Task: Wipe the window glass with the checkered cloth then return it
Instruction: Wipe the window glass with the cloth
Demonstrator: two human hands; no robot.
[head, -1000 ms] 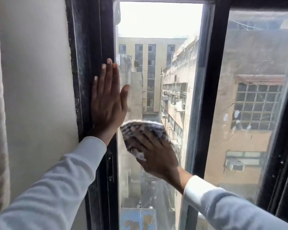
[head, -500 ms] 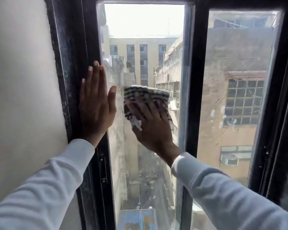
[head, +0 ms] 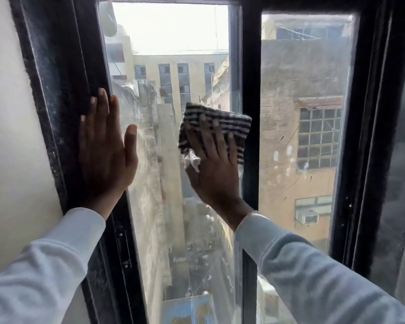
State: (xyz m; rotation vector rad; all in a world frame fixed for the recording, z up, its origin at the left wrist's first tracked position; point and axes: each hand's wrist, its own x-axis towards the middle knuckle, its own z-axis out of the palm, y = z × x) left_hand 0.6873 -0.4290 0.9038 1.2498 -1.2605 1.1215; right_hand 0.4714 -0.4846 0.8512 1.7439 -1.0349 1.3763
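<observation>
Checkered cloth [head: 216, 122] was pressed flat on the glass [head: 168, 206], beside the middle bar [head: 250, 66], under the straight fingers of the right hand [head: 214, 169]. Left hand [head: 105, 150] lay open on the frame [head: 63, 90] edge. Wiping seemed midway: smears showed below, return not done.

Part of checkered cloth [head: 229, 121] under R hand [head: 214, 167]; sleeves [head: 45, 265] past btm edge.

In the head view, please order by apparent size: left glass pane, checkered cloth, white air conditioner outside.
Largest: clear left glass pane.
Then black-and-white checkered cloth.
Smallest: white box air conditioner, though it is far away.
</observation>
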